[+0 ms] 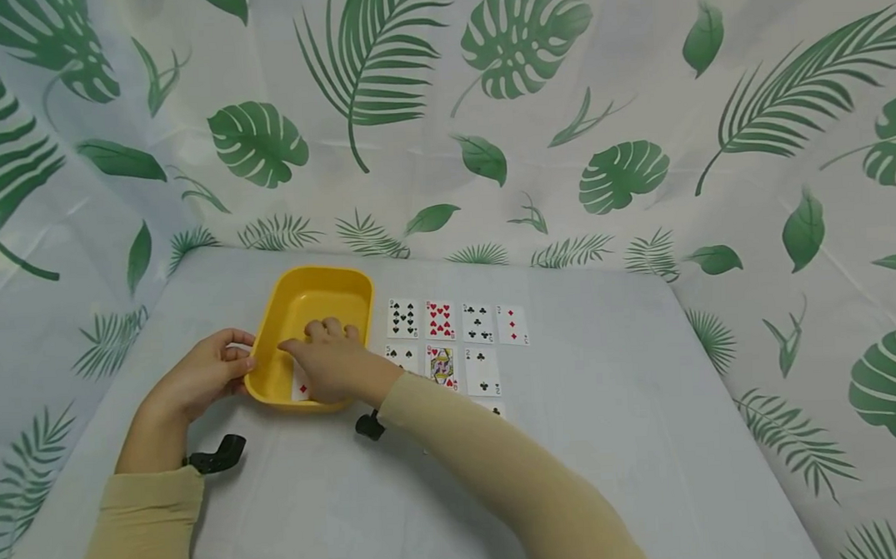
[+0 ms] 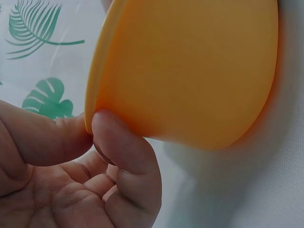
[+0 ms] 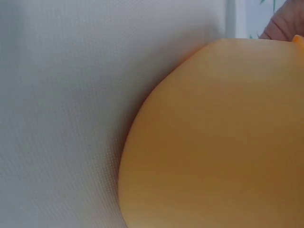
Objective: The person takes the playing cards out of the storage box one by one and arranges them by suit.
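Note:
A yellow plastic tray [image 1: 358,287] with raised walls sits on the white table, left of the middle. My left hand [image 1: 206,369] pinches its left rim; the left wrist view shows thumb and index finger [image 2: 126,147] on either side of the edge. Inside the tray is my right hand [image 1: 331,360], thumb and fingers spread apart over the bottom. Beneath its palm shows part of a playing card [image 1: 300,386] with a red diamond. The palm side is hidden. In the right wrist view the tray's outer wall [image 3: 213,142] covers most of the frame.
Right of the tray, face-up playing cards lie in rows, among them a queen of hearts [image 1: 442,366], a three of diamonds [image 1: 513,325] and a two of clubs [image 1: 483,371]. My right forearm hides the lower cards partly. A leaf-patterned curtain [image 1: 425,105] stands behind the table.

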